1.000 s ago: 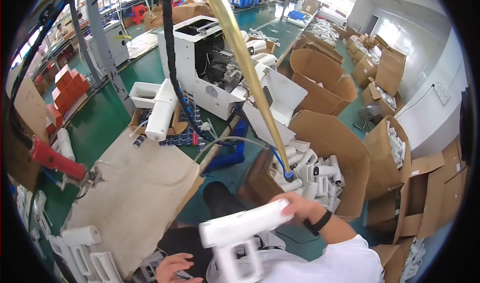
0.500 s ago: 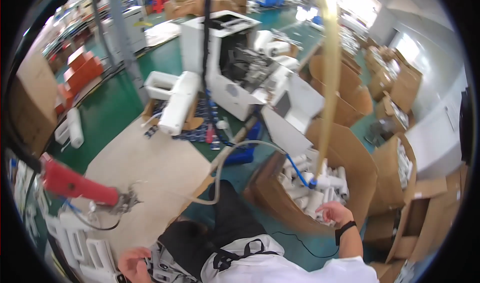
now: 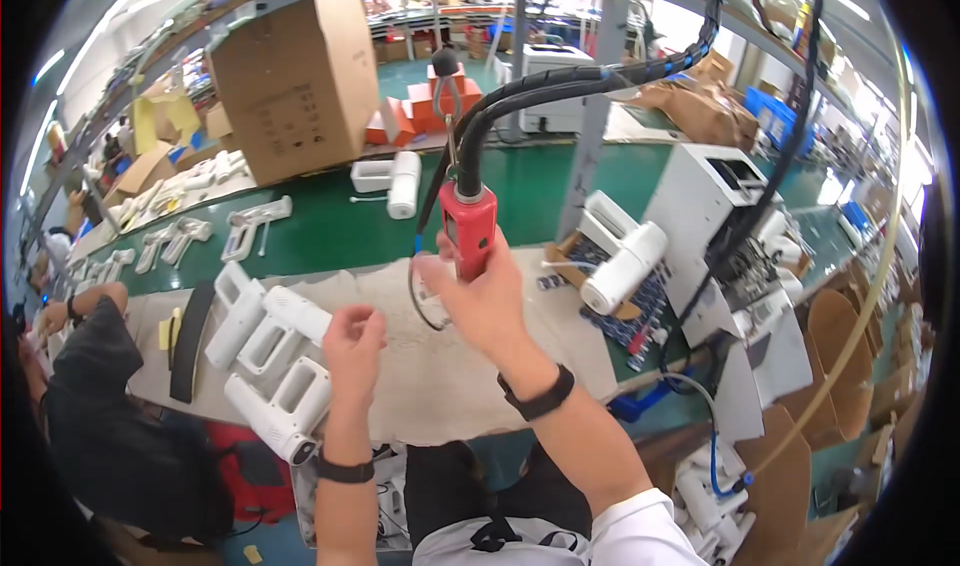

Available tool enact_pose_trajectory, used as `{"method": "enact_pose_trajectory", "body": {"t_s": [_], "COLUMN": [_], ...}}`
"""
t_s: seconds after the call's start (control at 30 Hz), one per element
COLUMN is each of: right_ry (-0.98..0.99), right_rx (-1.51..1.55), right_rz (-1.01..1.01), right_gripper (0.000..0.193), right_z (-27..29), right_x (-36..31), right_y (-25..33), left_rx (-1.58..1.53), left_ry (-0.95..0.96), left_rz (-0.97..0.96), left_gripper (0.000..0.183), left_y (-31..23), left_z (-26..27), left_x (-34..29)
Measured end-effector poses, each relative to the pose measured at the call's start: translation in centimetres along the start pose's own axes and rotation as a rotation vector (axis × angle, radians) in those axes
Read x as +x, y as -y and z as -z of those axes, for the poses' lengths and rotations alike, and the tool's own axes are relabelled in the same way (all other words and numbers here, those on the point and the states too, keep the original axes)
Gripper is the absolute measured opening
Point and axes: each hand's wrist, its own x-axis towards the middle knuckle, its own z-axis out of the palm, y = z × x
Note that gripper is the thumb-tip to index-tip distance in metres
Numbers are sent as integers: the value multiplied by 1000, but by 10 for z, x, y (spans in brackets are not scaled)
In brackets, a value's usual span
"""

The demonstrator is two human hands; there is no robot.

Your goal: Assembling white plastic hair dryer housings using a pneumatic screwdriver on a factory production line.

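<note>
My right hand (image 3: 487,301) is wrapped round the lower part of a red hanging power tool (image 3: 470,224), which hangs upright from a hook and thick black cables. The tool's lower end is hidden by my fingers. My left hand (image 3: 354,348) is raised over the bench to the left of the tool, its fingers curled together. Whether something small is pinched in it I cannot make out. Several white plastic housings with loop handles (image 3: 285,406) lie on the bench just left of my left hand, apart from it.
A beige sheet (image 3: 420,386) covers the bench. More white handled parts (image 3: 622,276) sit at the right near a white machine (image 3: 715,211). A cardboard box with white cylinders (image 3: 705,501) stands lower right. A co-worker in dark clothing (image 3: 130,436) is at the left.
The view has swung left toward the bench. My right hand has left the box of white cylinders and taken hold of the red tool. My left hand has come up over the bench.
</note>
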Motion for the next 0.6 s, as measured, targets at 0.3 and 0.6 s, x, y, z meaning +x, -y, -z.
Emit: {"method": "enact_pose_trajectory", "body": {"t_s": [0.3,0.6], "right_ry": [-200,-253], "right_rx": [130,-77], "right_rz": [53,96], "right_gripper": [39,43], "right_z": [67,147], "right_x": [-38,-70], "right_y": [14,19], "left_rx": [669,1005], "left_ry": [-133,-184], "left_rz": [-67,58], "left_gripper": [47,76], "left_y": [62,146], "left_z": [-70,-128], "left_x": [182,290]}}
